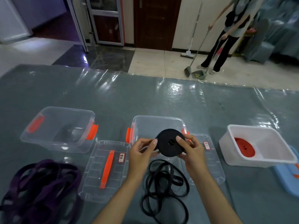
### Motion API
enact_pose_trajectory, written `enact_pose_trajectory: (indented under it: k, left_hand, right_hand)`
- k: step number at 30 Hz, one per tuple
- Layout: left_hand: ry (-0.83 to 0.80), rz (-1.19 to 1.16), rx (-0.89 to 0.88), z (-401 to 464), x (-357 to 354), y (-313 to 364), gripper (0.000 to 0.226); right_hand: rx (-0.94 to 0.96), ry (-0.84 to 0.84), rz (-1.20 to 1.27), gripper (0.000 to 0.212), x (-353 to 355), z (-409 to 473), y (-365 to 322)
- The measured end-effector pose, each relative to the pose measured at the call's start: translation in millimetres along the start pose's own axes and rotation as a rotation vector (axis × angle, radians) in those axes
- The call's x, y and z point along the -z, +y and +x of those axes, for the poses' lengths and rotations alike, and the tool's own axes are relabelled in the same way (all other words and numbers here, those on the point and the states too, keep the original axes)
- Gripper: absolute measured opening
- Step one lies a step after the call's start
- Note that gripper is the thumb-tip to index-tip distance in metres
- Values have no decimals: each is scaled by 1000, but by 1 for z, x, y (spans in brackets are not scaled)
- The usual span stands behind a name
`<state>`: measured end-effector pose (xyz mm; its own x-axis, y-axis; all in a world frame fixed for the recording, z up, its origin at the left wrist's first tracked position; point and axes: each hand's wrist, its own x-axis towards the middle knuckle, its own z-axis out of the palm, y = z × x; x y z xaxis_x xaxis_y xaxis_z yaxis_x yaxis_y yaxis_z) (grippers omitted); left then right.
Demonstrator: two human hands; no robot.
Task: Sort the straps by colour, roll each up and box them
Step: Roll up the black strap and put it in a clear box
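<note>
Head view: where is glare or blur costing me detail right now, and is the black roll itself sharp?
Head view: the black roll between the left hand and right hand is sharp; glare streaks the clear table cover at the far edge; the purple straps are dim and soft at bottom left; straight lines bow near the edges, a wide-angle effect; the sweeping person is blurred.

Indoor workroom, covered table (113, 97), tiled floor (153, 62) (person sweeping (226, 29))

Purple straps (37, 185) cut off at bottom-left edge; blue lid (289, 178) cut by right edge. Lid labels (121, 157) too small to read. Bystander's (229, 29) head out of frame.
</note>
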<state>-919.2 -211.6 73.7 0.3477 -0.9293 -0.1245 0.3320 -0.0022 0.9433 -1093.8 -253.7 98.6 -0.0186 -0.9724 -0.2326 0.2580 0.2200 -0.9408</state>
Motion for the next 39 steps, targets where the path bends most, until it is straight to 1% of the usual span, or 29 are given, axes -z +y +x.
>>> enact_pose_trajectory:
  k: [2, 3, 5, 6, 8, 10, 12, 14, 17, 21, 24, 26, 30, 34, 37, 39]
  left_hand:
    - [-8, -61, 34, 13, -3, -4, 21]
    - [-1, -69, 65, 19, -5, -6, 27]
    - [23, -85, 177, 33, -9, -12, 43]
    - [37, -114, 240, 41, -11, -16, 47]
    - [70, -138, 320, 60, -10, -27, 41]
    - [116, -62, 362, 82, -8, -39, 34]
    - [128, 39, 408, 103, -8, -50, 33]
    - [113, 190, 422, 125, -10, -60, 33]
    - [89, 377, 450, 155, -12, -75, 34]
    - [103, 471, 534, 180, -4, -101, 37]
    - [112, 552, 571, 184, -1, -123, 36]
    - [109, 578, 598, 187, 0, -133, 34]
    - [23, 697, 619, 199, 5, -137, 23]
    - [40, 728, 629, 201, 3, -142, 38]
    - [33, 778, 610, 199, -2, -145, 36]
    - [-13, 877, 554, 199, -4, -142, 32]
  right_hand:
    - [19, 48, 19, 16, -9, 12, 3]
    - [20, 75, 29, 17, -13, 18, 5]
    - [1, 112, 23, 15, -19, 30, 10]
    - [-24, 117, 4, 18, -20, 38, 13]
    - [-133, 100, -49, 23, -17, 55, 17]
    - [-274, 44, -182, 22, -12, 75, 21]
    - [-394, -29, -396, 25, -9, 95, 29]
    - [-452, -71, -574, 29, -7, 115, 38]
    - [-469, -128, -747, 28, -9, 142, 49]
    - [-487, -260, -942, 29, -7, 164, 67]
    - [-553, -328, -1032, 31, -2, 169, 87]
    - [-554, -338, -1065, 29, 1, 172, 98]
    - [-458, -301, -1199, 31, 0, 175, 106]
    - [-408, -250, -1173, 42, 1, 175, 109]
    - [-445, -272, -1141, 43, 1, 177, 105]
    - [-469, -284, -1126, 41, -1, 179, 101]
